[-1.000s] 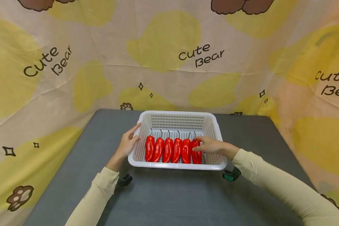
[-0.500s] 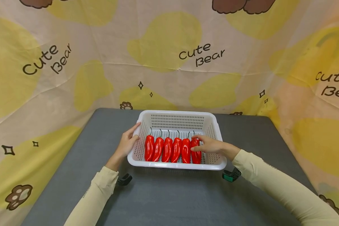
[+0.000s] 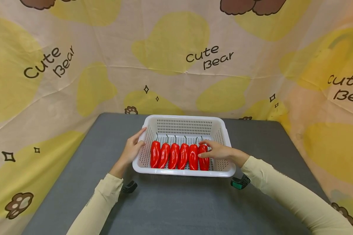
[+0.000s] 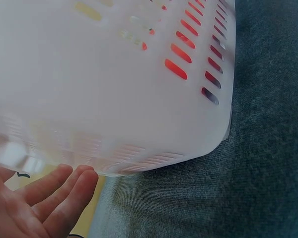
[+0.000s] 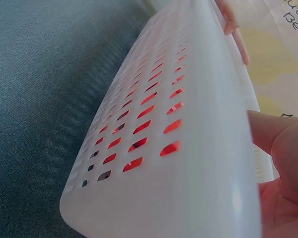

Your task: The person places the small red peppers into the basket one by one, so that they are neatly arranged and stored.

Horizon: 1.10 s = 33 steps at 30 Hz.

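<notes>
Several glossy red peppers (image 3: 174, 156) with thin green stems lie side by side in a white plastic basket (image 3: 183, 173), stems toward the far side. My left hand (image 3: 130, 148) holds the basket's left rim, thumb over the edge and forefinger stretched along it. Its other fingers (image 4: 72, 198) show beside the outer wall in the left wrist view. Over the rightmost pepper (image 3: 205, 163) is my right hand (image 3: 222, 152), reaching in past the right rim. Its thumb and forefinger are spread across that pepper, their tips at its left side; contact cannot be made out.
The basket stands on a grey table (image 3: 179, 205) near its back edge. A patterned cloth (image 3: 164, 68) hangs behind and at both sides. Dark wrist straps with cameras (image 3: 240, 182) sit below both wrists.
The right thumb and forefinger have shifted slightly left over the rightmost pepper. The left hand keeps its place on the basket, and the peppers lie in much the same row.
</notes>
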Tool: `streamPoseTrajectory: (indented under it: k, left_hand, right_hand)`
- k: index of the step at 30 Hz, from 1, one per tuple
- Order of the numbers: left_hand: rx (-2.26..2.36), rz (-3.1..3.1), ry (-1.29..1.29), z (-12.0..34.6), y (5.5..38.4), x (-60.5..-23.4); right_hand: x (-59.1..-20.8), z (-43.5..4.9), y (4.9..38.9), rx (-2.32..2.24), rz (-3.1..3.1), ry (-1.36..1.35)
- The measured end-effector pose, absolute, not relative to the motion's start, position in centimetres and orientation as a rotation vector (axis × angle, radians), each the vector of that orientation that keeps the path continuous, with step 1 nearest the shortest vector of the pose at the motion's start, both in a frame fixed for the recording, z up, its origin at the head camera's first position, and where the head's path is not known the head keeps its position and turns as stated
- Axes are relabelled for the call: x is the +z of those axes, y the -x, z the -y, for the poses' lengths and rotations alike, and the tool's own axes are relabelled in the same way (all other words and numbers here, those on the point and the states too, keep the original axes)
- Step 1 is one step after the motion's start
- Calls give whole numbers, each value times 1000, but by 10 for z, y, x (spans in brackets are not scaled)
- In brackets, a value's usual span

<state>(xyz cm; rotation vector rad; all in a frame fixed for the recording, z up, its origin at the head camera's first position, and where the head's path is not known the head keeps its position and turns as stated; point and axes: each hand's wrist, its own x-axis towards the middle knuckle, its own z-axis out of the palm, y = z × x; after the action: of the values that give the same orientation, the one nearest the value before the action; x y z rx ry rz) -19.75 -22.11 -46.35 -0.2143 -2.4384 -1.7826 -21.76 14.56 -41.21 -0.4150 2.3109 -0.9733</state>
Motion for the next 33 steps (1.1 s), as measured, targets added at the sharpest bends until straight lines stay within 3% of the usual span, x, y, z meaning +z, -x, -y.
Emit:
streamPoseTrajectory:
  k: [33]
  left_hand:
    - [-1799,2464,189,223,197,-460]
  right_hand:
    - [-410,-149,219,-1059,-2266,408]
